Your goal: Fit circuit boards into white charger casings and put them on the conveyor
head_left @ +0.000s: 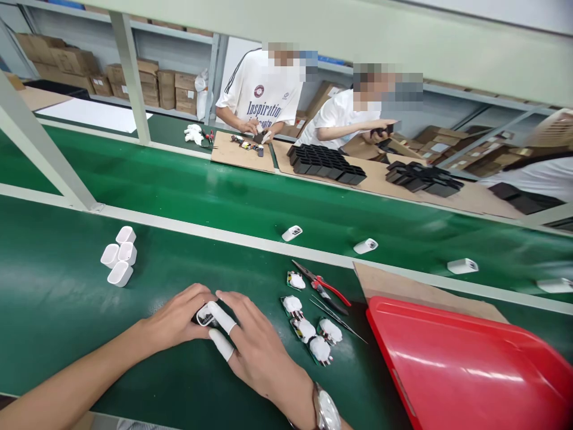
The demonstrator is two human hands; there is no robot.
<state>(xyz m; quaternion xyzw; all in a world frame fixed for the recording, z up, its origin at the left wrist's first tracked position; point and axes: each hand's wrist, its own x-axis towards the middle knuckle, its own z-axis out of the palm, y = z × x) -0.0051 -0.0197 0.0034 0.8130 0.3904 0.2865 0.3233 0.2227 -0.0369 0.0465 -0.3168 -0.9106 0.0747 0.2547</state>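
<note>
Holding a white casing [206, 315] over the green worktop [67, 286], the left hand [179, 313] curls around it in the head view, fingers closed, its open end turned up, probably so the dark insides can be seen and reached. The right hand [257, 340] wears white finger covers [222, 316], perhaps for grip or cleanliness; its forefinger lies at the casing's mouth, the thumb narrowly apart below. Whether these two also pinch the casing, I cannot tell.

White cups [120, 274] cluster off to the left; circuit boards [320, 348] with white blobs lie right of the hands, beside pliers [323, 286] and tweezers [338, 319], seemingly for easy reach. A red tray [465, 364] sits further right. White casings [292, 233] lie spaced out on the green belt [201, 197].

Across it, a co-worker's shirt [264, 89] reads "Inspiratio…"; its lower line is unclear. Labels on the cartons [74, 61] are too small to read.
</note>
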